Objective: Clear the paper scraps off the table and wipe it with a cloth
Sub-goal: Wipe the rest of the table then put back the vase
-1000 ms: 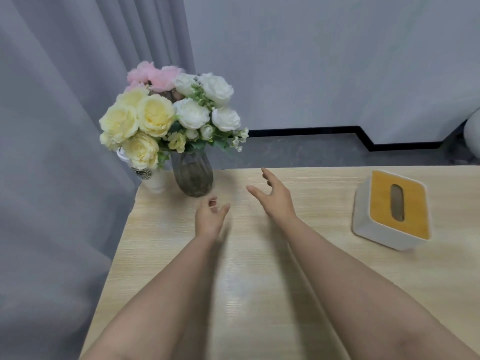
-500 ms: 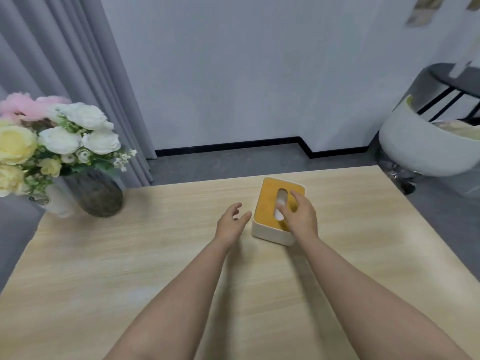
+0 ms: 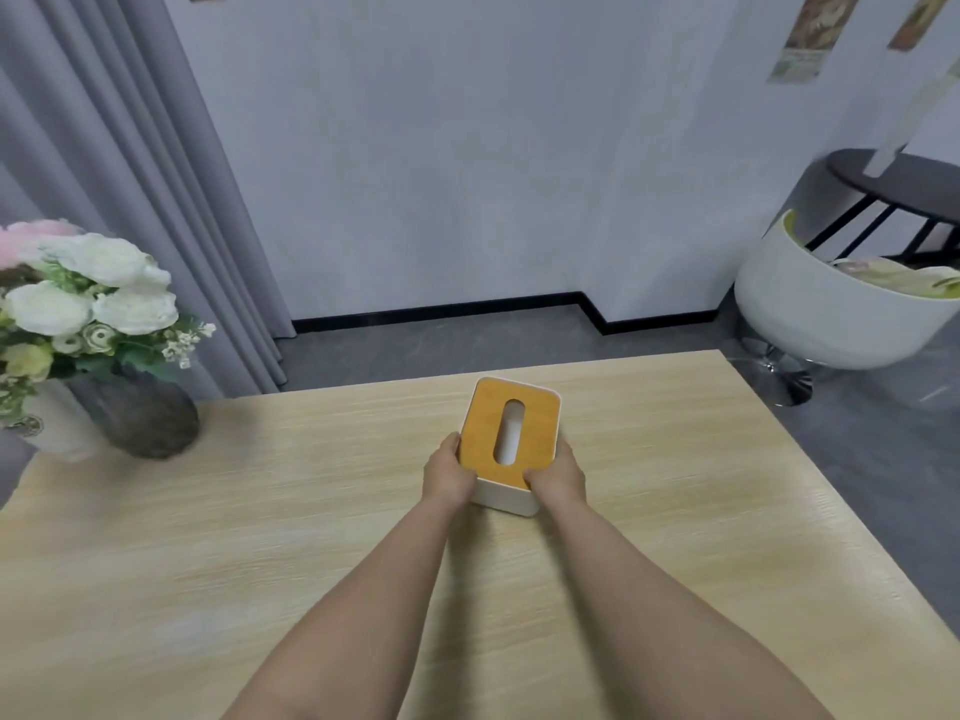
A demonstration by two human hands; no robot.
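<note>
Two bare arms reach out from the bottom edge, which cuts them off at the elbows. They stretch over the light wood table [image 3: 208,589]. I cannot see any paper scraps or a cloth on the table.

The left hand [image 3: 448,478] and the right hand [image 3: 558,478] each grip one side of a tissue box [image 3: 511,444], at its near end. The fingers curl round the box sides and the thumbs press on top. The fingertips are hidden behind the box. The box is white with an orange-brown lid and a long hole in the middle. Something pale shows in the hole, but it is hard to make out.

At the far left of the table stands a dark vase [image 3: 145,418] with white, pink and yellow flowers [image 3: 88,298], cut off by the edge. A white jar [image 3: 57,423] stands just beside it, partly hidden.

Past the table, on the right, is a white round chair [image 3: 810,314]. Grey curtains [image 3: 104,174] hang on the left.
</note>
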